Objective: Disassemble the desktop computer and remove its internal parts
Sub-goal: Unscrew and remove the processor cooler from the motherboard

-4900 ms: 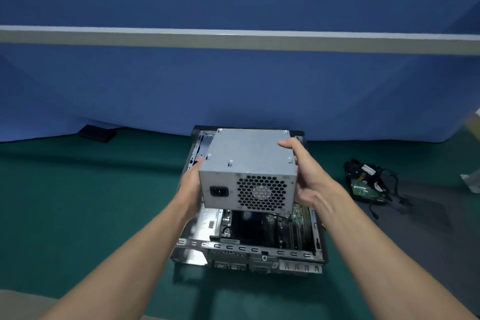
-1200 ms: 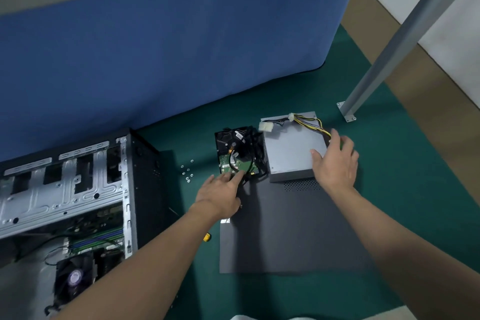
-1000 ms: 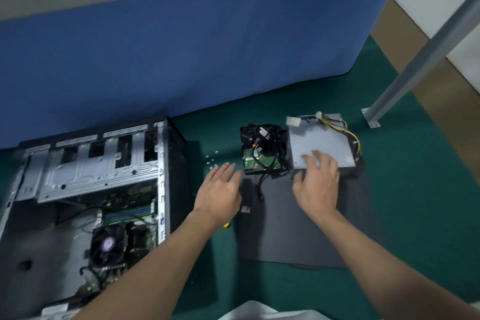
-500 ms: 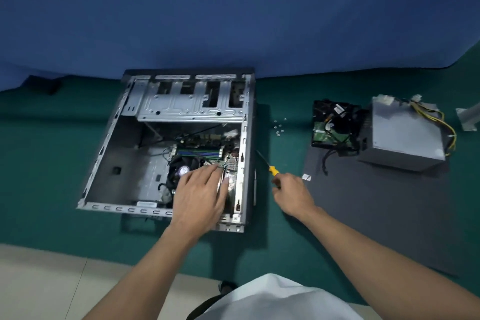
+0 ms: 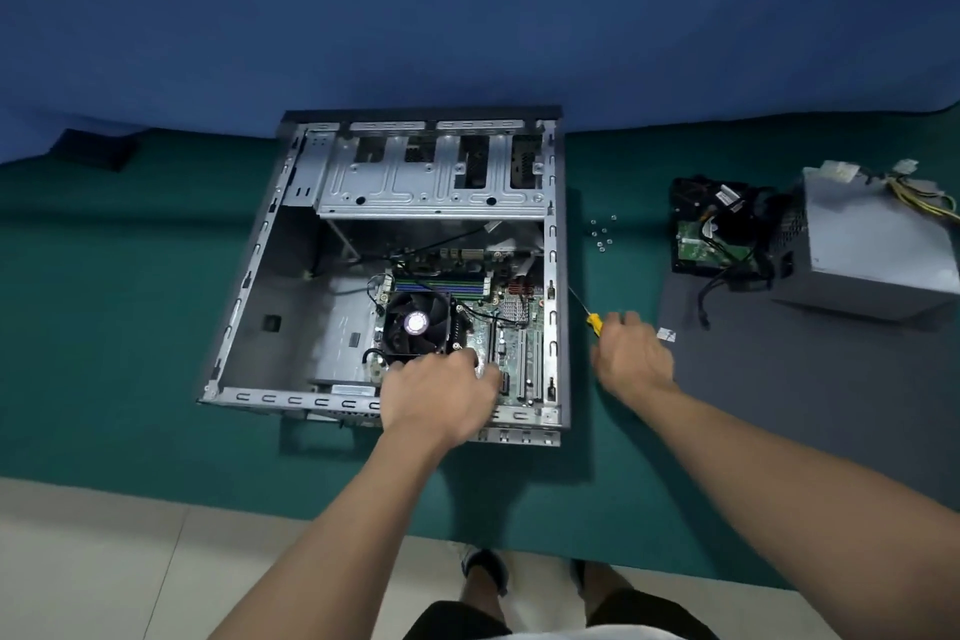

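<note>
Two hands at work. Left hand (image 5: pixel 436 392) reaches over the near rim of the open grey metal computer case (image 5: pixel 301 353), palm down. Fingers are spread and loosely straight, tips resting on the green motherboard (image 5: pixel 524 327) at the near edge of the black CPU cooler fan (image 5: pixel 415 322). It grips nothing.

Right hand (image 5: pixel 631 353) is outside the case, just right of its right wall. Fingers bend down over the near end of the yellow-handled screwdriver (image 5: pixel 594 322), which lies on the green mat (image 5: pixel 130 301). The hand is blurred, so I cannot tell whether it has closed on the handle or only touches it. Screwdriver shaft points far-left, toward the case wall.

Case lies on its side, open face up, mid-mat. Motherboard sits in its near right part. Silver drive cage (image 5: pixel 431 182) spans the far end.

Right of the case, a small scatter of silver screws (image 5: pixel 602 234) lies on the mat. Further right is a dark grey flat panel (image 5: pixel 779 379). On its far part sits a black hard drive with a green circuit board (image 5: pixel 711 247), tangled in black cables. Right against the drive is a grey metal power supply box (image 5: pixel 872 250), with yellow and black wires (image 5: pixel 930 203) at its far end.

Blue fabric partition (image 5: pixel 467 16) stands behind everything. Small black object (image 5: pixel 93 151) lies far left at its foot. Pale tiled floor (image 5: pixel 104 561) runs along the near edge of the mat.
</note>
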